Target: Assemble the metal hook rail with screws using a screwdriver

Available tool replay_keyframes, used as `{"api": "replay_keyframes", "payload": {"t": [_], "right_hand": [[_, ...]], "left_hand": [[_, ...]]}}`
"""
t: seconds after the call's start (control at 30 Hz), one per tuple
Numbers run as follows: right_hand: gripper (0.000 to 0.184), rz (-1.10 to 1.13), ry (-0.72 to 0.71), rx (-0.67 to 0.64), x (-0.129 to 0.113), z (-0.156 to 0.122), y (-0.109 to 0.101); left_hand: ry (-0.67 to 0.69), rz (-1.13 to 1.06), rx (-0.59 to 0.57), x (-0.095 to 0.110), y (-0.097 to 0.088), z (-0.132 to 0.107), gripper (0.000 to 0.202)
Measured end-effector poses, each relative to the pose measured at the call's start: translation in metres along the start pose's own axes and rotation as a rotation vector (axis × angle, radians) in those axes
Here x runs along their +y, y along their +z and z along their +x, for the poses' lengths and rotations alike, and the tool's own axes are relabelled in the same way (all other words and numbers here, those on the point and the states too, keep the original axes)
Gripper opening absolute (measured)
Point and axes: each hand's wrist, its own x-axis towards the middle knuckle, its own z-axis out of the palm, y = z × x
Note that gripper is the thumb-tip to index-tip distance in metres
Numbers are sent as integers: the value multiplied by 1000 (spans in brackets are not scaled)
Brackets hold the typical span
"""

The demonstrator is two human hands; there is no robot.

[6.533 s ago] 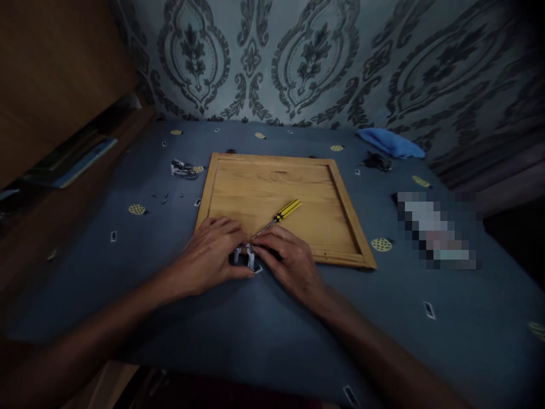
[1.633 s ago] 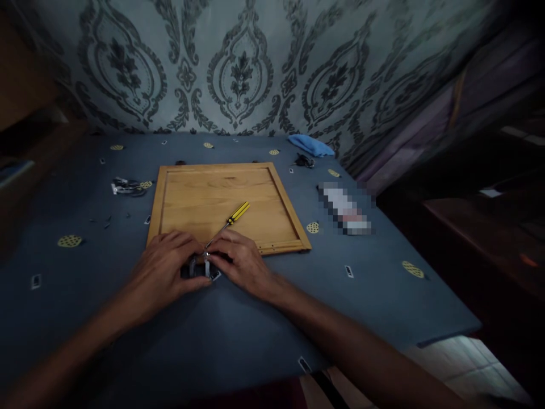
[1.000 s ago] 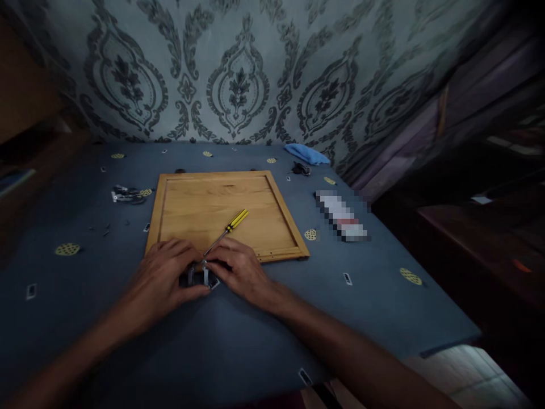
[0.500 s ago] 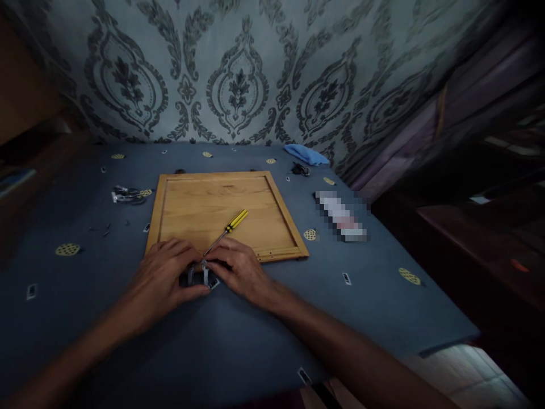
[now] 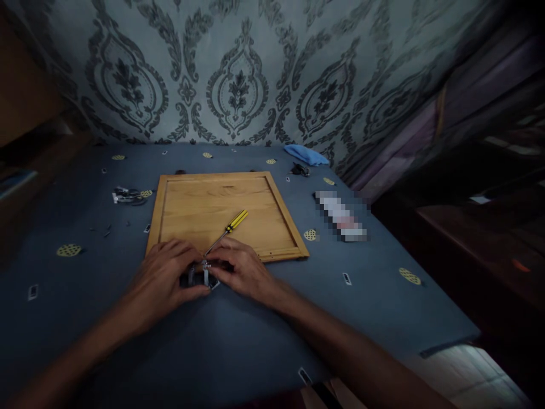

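Observation:
A metal cabinet hinge (image 5: 206, 276) sits at the near edge of a framed wooden door panel (image 5: 217, 199). My left hand (image 5: 168, 272) is closed round it, thumb at the near side and fingers on the panel's edge. My right hand (image 5: 240, 267) is pinched at the hinge's upper end. A small shiny bit shows by its fingertips, too small to name. A screwdriver (image 5: 237, 221) with a yellow and black handle lies on the panel, its shaft pointing between my hands. The hands partly hide the hinge and the panel's near edge.
On the blue patterned table cover (image 5: 264, 335), more hinge hardware (image 5: 128, 196) and several screws (image 5: 107, 232) lie to the left. At the back right are a blue cloth (image 5: 305, 154) and a dark small item (image 5: 300, 169). A blurred-out flat object (image 5: 340, 216) lies right of the panel.
My right fingertips have shifted very slightly at the hinge, and a small shiny bit shows more clearly there. My left hand, the panel and the screwdriver have stayed put.

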Motion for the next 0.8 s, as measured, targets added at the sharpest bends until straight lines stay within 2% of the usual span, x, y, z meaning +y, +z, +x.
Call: {"api": "replay_keyframes", "payload": {"t": [0.1, 0.47, 0.63, 0.8], "right_hand": [[11, 3, -2, 1, 1, 0, 1], [9, 6, 13, 45, 0, 1, 6], [10, -4, 1, 25, 1, 0, 3], [10, -19, -4, 25, 2, 0, 3]], "left_hand": [[7, -4, -19, 0, -2, 0, 34], [8, 15, 32, -2, 2, -1, 33], [9, -4, -23, -1, -2, 0, 31], [25, -7, 16, -1, -1, 0, 31]]}}
